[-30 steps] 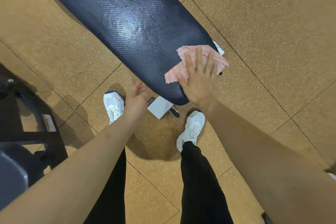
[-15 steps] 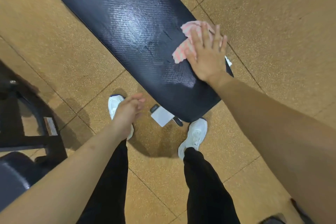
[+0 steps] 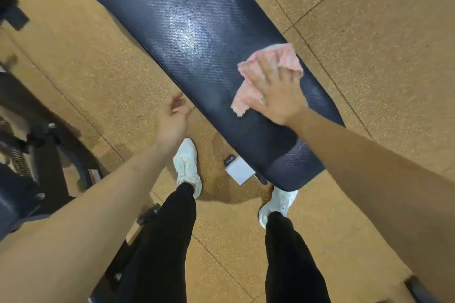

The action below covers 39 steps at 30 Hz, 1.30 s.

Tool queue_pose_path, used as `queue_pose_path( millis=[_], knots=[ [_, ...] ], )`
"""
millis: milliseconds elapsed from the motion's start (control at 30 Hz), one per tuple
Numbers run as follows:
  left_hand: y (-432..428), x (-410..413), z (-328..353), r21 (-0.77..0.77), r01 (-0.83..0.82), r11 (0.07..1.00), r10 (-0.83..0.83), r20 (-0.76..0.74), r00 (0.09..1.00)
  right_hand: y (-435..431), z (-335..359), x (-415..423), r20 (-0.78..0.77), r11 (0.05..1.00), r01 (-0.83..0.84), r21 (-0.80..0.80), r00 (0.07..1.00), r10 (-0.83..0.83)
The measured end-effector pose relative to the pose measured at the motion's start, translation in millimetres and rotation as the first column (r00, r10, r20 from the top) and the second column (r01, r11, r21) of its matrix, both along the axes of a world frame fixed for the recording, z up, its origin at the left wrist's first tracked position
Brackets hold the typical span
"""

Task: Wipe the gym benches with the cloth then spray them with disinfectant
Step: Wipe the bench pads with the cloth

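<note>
Down over the near end of the dark padded bench, seen from the head camera, the right hand lies flat with fingers spread, pressing the pink-and-white striped cloth onto the vinyl close to the bench's right edge. A second ago that hand sat almost at the rounded tip; it has since slid farther up the pad, and the cloth has gone with it (the fingers look smeared by motion). The left hand holds nothing, its fingers loosely curled; half a second ago it hung over the left shoe, and now it is higher, just beside the bench's left edge. The right shoe stands by the bench's tip, near a white bracket underneath. Black machine frame fills the left side on the speckled floor.
</note>
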<state>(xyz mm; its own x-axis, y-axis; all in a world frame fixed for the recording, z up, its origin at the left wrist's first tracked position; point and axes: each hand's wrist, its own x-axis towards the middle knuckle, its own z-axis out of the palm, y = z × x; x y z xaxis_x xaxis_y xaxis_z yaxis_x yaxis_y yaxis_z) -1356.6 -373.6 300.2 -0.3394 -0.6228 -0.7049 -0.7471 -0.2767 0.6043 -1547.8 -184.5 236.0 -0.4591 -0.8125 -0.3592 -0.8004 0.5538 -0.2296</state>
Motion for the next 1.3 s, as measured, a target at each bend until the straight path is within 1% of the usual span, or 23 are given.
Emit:
queue_pose_path(
  millis=[67,133,200,233,267,333,367,400,467,567,633,700,767,833,900,967,1000,1067,1133,1167,1200,1233,1300],
  knots=[
    [-20,1,-1,-0.039,0.05,0.998,-0.049,0.017,0.999,-23,1,-21,0.002,0.961,0.274,0.034,0.962,-0.274],
    [-41,6,-2,-0.075,0.128,0.989,-0.126,0.028,0.992,-53,1,-21,-0.017,0.907,0.417,0.058,0.909,-0.417],
    [-62,11,-4,-0.113,0.221,0.969,-0.216,0.054,0.975,-84,2,-3,-0.04,0.897,0.433,0.086,0.901,-0.431],
    [-73,13,-5,-0.142,0.282,0.949,-0.274,0.076,0.959,-99,3,11,-0.044,0.919,0.382,0.096,0.924,-0.38],
    [-84,15,-6,-0.184,0.356,0.916,-0.342,0.104,0.934,-113,4,28,-0.035,0.951,0.293,0.101,0.956,-0.291],
    [-106,16,-9,-0.282,0.523,0.804,-0.497,0.162,0.852,-132,7,55,0.01,0.992,0.098,0.084,0.995,-0.099],
    [-117,13,-10,-0.313,0.598,0.738,-0.566,0.196,0.801,-137,7,61,0.017,0.997,0.04,0.066,0.999,-0.042],
    [-128,8,-11,-0.332,0.666,0.668,-0.625,0.235,0.745,-138,8,61,0.014,0.998,0.029,0.051,0.999,-0.03],
    [-149,-2,-16,-0.351,0.776,0.523,-0.709,0.325,0.625,-131,9,55,-0.001,0.989,0.13,0.071,0.991,-0.131],
    [-174,-14,-20,-0.341,0.884,0.321,-0.776,0.44,0.452,-113,11,45,0.0,0.921,0.359,0.152,0.932,-0.363],
    [-183,-18,-22,-0.298,0.922,0.246,-0.803,0.47,0.366,-118,14,41,0.004,0.874,0.448,0.186,0.89,-0.457],
    [-189,-19,-21,-0.273,0.934,0.231,-0.814,0.472,0.339,-138,14,35,0.018,0.814,0.544,0.204,0.829,-0.559],
    [-192,-21,-19,-0.275,0.933,0.233,-0.822,0.457,0.34,-162,12,19,0.024,0.763,0.617,0.193,0.774,-0.632],
    [-196,-23,-17,-0.281,0.931,0.233,-0.827,0.446,0.341,-187,12,1,0.034,0.774,0.607,0.183,0.783,-0.622],
    [-202,-26,-14,-0.29,0.929,0.229,-0.835,0.431,0.34,-213,12,-4,0.017,0.835,0.513,0.198,0.85,-0.527],
    [-211,-27,-10,-0.307,0.92,0.241,-0.845,0.4,0.355,-232,13,13,-0.037,0.898,0.375,0.231,0.926,-0.377],
    [-217,-27,-7,-0.319,0.912,0.259,-0.843,0.386,0.375,-236,14,28,-0.057,0.926,0.302,0.228,0.953,-0.297],
    [-234,-21,0,-0.348,0.881,0.321,-0.815,0.373,0.444,-237,14,55,-0.018,0.966,0.155,0.207,0.988,-0.155],
    [-253,-11,4,-0.379,0.842,0.384,-0.774,0.366,0.517,-231,14,62,0.013,0.979,0.066,0.193,0.997,-0.07],
    [-262,-8,6,-0.387,0.83,0.402,-0.763,0.36,0.537,-228,14,57,0.012,0.979,0.049,0.199,0.999,-0.052],
    [-272,-7,8,-0.389,0.825,0.41,-0.759,0.356,0.545,-227,15,47,0.009,0.974,0.062,0.219,0.998,-0.066],
    [-281,-7,10,-0.387,0.822,0.418,-0.755,0.355,0.551,-227,12,34,0.018,0.963,0.113,0.244,0.992,-0.121],
    [-298,-14,15,-0.371,0.821,0.435,-0.751,0.354,0.558,-238,9,1,0.017,0.911,0.326,0.252,0.94,-0.341]
  ],
)
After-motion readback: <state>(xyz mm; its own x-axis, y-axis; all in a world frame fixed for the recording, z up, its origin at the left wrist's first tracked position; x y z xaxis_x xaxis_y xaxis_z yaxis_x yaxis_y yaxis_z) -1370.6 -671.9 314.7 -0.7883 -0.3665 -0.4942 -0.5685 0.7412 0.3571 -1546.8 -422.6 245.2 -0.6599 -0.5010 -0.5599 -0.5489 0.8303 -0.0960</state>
